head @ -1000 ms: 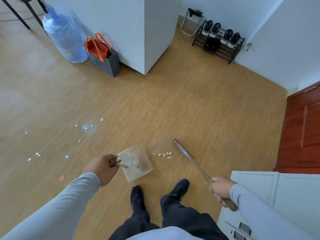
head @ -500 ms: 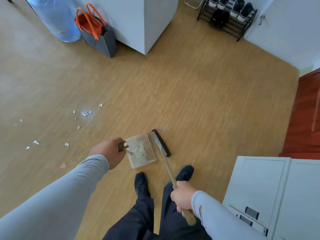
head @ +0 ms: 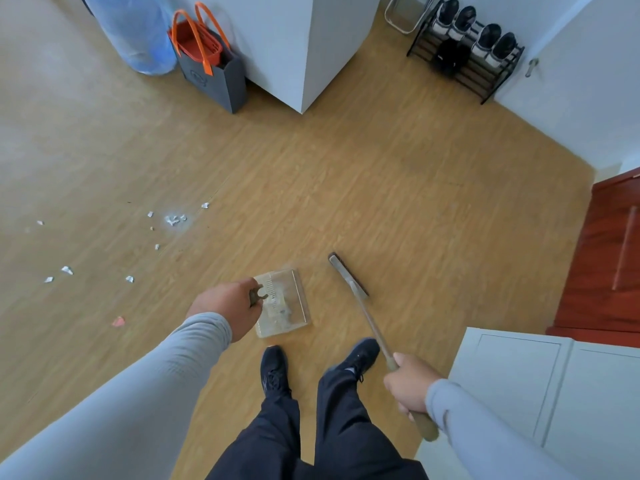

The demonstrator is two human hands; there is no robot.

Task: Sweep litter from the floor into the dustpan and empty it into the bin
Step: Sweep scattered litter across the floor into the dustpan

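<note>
Now that the brush (head: 348, 276) has swung away from the dustpan (head: 284, 304) mouth, where it stood half a second ago, note that the small pile is inside the pan at lower centre. Your left hand (head: 227, 308) has its fingers curled round the pan handle; your right hand (head: 408, 384) grips the brush shaft. Scattered litter (head: 173, 220) remains at centre left, so more sweeping is likely needed before emptying.

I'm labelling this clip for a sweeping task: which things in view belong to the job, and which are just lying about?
In the job: dustpan, brush, white scraps, left hand, right hand.

Lying about: water bottle, grey bag, shoe rack, white cabinet.
</note>
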